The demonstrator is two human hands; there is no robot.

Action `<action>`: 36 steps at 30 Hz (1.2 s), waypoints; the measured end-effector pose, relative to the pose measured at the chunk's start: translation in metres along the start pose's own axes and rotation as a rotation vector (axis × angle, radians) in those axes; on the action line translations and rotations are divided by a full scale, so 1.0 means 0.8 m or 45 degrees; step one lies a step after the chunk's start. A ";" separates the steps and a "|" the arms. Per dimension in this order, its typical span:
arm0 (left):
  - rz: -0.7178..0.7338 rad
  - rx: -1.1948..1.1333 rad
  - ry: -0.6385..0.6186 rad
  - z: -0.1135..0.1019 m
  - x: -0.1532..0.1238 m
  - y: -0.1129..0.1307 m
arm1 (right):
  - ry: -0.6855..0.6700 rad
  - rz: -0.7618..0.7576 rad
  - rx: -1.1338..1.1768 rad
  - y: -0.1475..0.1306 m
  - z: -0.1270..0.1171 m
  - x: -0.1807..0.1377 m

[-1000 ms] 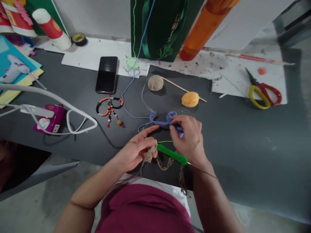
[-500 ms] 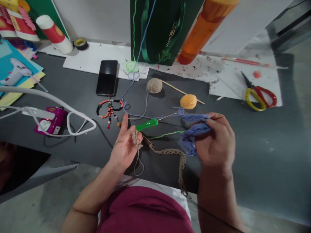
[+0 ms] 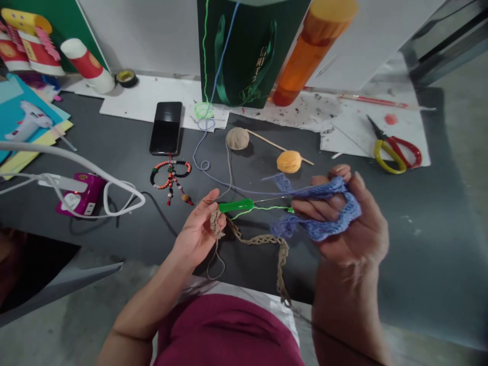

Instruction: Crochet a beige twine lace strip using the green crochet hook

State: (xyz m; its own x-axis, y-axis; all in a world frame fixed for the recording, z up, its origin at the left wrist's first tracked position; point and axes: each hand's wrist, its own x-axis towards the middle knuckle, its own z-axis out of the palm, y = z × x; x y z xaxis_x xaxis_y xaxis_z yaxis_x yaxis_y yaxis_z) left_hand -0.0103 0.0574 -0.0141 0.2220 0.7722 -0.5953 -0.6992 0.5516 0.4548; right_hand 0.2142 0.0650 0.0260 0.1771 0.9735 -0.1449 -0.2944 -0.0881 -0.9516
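Note:
My left hand [image 3: 197,229] pinches a beige crocheted chain [image 3: 255,240] near its end, and the chain trails down across the dark tabletop. A green-handled crochet hook [image 3: 236,205] lies level just beyond those fingertips, its thin metal shaft reaching toward the blue crocheted strip [image 3: 320,209]. My right hand [image 3: 346,229] holds that strip, curled over its fingers. A blue yarn strand [image 3: 244,191] runs from the strip back past a beige yarn ball [image 3: 237,138]. An orange yarn ball [image 3: 288,161] sits to the right of the beige one.
A black smartphone [image 3: 166,128] and a beaded ornament [image 3: 171,175] lie left of the yarn. Red-and-yellow scissors [image 3: 394,151] rest on white paper at right. A green bag [image 3: 244,56] and an orange tube [image 3: 312,53] stand behind. A white cable [image 3: 72,160] crosses a magenta power strip [image 3: 78,195].
My right hand has moved right and opened, spreading the blue strip across its fingers. The hook has swung level, and the left hand has stayed near the chain's end.

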 end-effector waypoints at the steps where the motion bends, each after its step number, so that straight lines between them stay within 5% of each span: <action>1: -0.006 0.015 0.001 0.000 0.000 0.000 | -0.002 -0.010 -0.005 -0.005 0.004 0.003; 9: 0.009 0.063 -0.026 0.001 -0.003 0.002 | 0.082 -0.215 -0.191 0.012 0.008 0.056; 13: 0.071 0.116 -0.215 0.003 -0.010 0.003 | 0.101 -0.081 0.039 0.049 0.012 0.067; 17: 0.131 0.167 -0.438 0.012 -0.022 -0.004 | 0.073 -0.034 -0.171 0.066 0.021 0.059; 20: 0.096 0.183 -0.560 0.024 -0.029 -0.015 | -0.133 0.072 -0.319 0.065 0.035 0.049; 23: 0.036 0.201 -0.636 0.032 -0.029 -0.028 | -0.507 0.256 -0.111 0.059 0.058 0.039; 28: 0.015 0.189 -0.564 0.033 -0.020 -0.040 | -0.453 0.377 0.331 0.059 0.077 0.034; 31: 0.035 0.219 -0.479 0.026 -0.017 -0.039 | -0.432 0.469 0.251 0.065 0.069 0.037; 36: 0.035 0.243 -0.376 0.015 -0.020 -0.037 | -0.241 0.354 0.156 0.063 0.054 0.038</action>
State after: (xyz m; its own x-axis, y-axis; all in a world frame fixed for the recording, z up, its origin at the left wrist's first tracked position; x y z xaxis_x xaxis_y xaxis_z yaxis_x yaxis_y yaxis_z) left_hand 0.0151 0.0330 -0.0098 0.4115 0.8300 -0.3766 -0.5742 0.5570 0.6001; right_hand 0.1640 0.0994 -0.0146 -0.0998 0.9386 -0.3302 -0.4194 -0.3406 -0.8415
